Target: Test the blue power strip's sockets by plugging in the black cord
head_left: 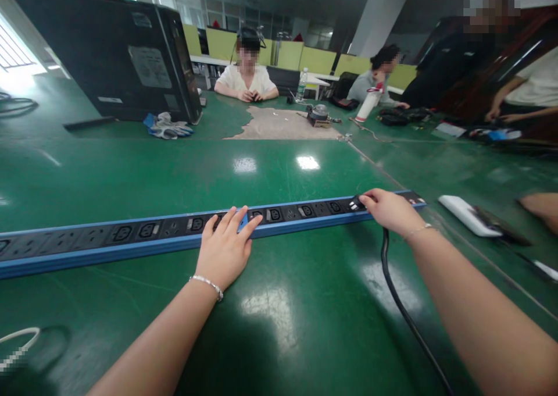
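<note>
A long blue power strip point(159, 243) with a black socket face lies across the green table, angled slightly upward to the right. My left hand point(225, 253) rests on its middle with the fingers spread flat over the sockets. Near the strip's right end, my right hand point(386, 210) pinches a black power plug point(356, 203), held just over the socket face. Metal prongs show on the plug; whether it touches the strip I cannot tell. The plug's black cable point(403, 309) hangs from my right hand and runs down towards the bottom edge.
A black computer case point(131, 59) stands at the back left, with work gloves point(167, 127) beside it. A bottle point(301, 85) and a round metal device point(319, 116) are farther back. A white object point(468, 216) lies right of the strip. Several people sit or stand around.
</note>
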The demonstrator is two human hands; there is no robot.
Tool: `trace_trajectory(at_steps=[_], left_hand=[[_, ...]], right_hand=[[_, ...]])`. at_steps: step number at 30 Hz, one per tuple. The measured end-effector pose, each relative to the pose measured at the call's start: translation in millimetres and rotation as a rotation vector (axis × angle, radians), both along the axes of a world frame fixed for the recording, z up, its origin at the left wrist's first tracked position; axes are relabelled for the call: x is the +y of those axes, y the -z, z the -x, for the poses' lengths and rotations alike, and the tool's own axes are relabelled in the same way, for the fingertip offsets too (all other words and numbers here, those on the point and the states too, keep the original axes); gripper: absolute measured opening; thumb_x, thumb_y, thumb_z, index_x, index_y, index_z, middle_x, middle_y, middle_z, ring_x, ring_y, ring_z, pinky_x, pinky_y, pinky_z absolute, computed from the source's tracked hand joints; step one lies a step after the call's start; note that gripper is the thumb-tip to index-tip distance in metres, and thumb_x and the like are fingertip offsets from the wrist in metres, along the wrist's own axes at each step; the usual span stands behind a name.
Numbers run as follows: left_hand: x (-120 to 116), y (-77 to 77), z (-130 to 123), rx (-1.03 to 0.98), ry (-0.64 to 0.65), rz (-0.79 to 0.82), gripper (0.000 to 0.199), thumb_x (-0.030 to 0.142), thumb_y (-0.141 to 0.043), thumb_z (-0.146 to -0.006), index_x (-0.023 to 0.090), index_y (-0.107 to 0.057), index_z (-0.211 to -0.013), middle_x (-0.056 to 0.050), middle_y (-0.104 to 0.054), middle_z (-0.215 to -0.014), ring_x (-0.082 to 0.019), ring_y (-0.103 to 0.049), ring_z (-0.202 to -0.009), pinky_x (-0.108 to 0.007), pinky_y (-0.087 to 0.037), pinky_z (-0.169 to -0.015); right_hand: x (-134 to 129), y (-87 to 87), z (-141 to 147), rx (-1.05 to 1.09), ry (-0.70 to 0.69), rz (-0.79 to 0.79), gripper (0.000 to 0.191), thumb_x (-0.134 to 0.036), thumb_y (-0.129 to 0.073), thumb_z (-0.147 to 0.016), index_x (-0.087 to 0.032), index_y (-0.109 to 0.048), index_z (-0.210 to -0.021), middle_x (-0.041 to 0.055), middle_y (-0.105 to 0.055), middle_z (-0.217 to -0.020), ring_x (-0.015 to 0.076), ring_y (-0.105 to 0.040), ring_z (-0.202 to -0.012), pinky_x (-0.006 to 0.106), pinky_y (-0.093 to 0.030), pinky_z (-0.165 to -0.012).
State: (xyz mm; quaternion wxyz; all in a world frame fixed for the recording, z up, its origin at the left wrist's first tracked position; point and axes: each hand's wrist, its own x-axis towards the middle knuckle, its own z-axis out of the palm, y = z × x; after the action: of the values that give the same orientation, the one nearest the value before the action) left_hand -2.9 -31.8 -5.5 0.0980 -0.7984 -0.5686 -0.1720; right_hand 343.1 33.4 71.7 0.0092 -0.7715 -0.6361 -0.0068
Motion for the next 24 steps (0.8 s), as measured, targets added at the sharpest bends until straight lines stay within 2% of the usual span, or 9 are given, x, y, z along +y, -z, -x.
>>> trace_trajectory(at_steps=[9, 16, 24], left_hand=[[0.9, 0.3, 0.0, -0.006, 0.004, -0.012, 0.047, 0.024, -0.044, -0.086, 0.037, -0.047, -0.131, -0.003, -0.047, -0.141, -0.024, -0.039, -0.131, -0.048, -0.025, -0.106], [1.3, 1.5, -0.3, -0.034, 0.006, -0.009, 0.046, 0.025, -0.043, -0.087, 0.036, -0.048, -0.131, -0.004, -0.047, -0.140, -0.024, -0.039, -0.131, -0.048, -0.024, -0.106], [0.7, 2.5, -0.9, -0.025, -0.006, -0.009, 0.045, 0.026, -0.043, -0.087, 0.036, -0.048, -0.130, -0.004, -0.047, -0.140, -0.024, -0.039, -0.131, -0.048, -0.024, -0.106]], right_hand=[[1.6, 3.4, 24.4, -0.136, -0.022, 0.045, 0.035, -0.037, -0.038, -0.090, -0.015, -0.061, -0.105, 0.0138, -0.069, -0.090, 0.0241, -0.065, -0.084, 0.031, -0.043, -0.069], [-1.1, 9.7, 25.2, -0.125, -0.014, 0.019, 0.031, -0.036, -0.038, -0.090, -0.017, -0.059, -0.102, 0.0124, -0.068, -0.090, 0.0246, -0.065, -0.086, 0.031, -0.044, -0.071], [-4.4, 13.0, 28.7, -0.070, 0.022, 0.019, 0.032, -0.037, -0.036, -0.090, -0.016, -0.054, -0.107, 0.0154, -0.068, -0.090, 0.0280, -0.065, -0.085, 0.034, -0.044, -0.071]])
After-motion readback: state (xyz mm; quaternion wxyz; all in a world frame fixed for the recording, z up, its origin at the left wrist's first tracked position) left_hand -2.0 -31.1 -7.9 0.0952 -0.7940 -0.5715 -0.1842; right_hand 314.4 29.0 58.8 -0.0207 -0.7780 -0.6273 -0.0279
